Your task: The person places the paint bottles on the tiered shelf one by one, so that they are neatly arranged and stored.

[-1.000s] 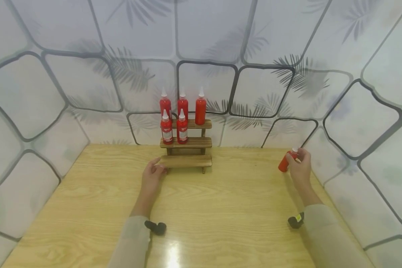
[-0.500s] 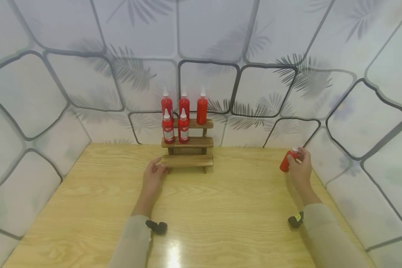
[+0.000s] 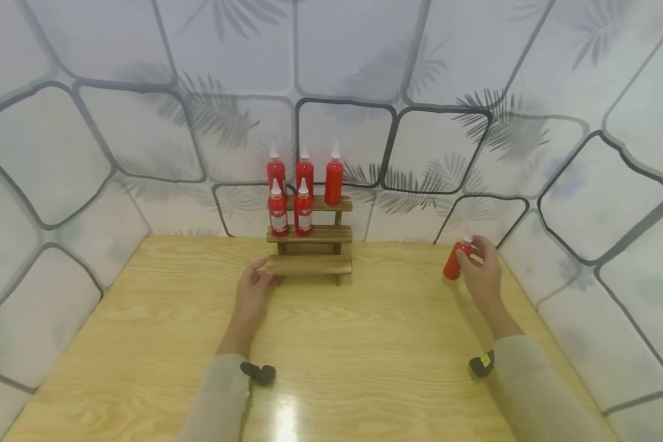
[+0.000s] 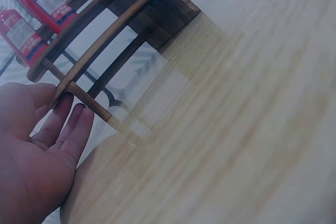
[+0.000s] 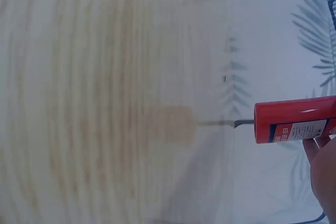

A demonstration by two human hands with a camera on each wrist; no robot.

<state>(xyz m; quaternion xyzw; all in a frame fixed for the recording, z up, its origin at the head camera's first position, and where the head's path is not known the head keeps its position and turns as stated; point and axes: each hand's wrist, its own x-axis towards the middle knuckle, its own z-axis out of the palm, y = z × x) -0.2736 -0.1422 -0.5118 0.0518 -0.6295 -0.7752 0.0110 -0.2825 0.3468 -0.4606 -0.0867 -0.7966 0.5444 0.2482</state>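
Note:
My right hand (image 3: 483,270) holds a red squeeze bottle (image 3: 452,263) with a white cap, its thumb and fingers round the upper part. The bottle leans slightly; in the right wrist view the red bottle (image 5: 294,120) shows a printed label and its base above the table. A three-step wooden stand (image 3: 309,265) is against the back wall. My left hand (image 3: 254,285) pinches the left end of its lowest step, and in the left wrist view fingertips (image 4: 84,116) reach beneath that step. Red bottles (image 3: 303,215) with pointed white nozzles stand on the two upper steps, several in all.
A light wood-grain table (image 3: 331,344) spreads under both arms. Patterned wall panels (image 3: 431,153) enclose it at the back and on both sides. The right wall rises close beside my right hand.
My right hand has moved a little left with the red bottle, which now leans less. The left hand stays at the stand's lowest step.

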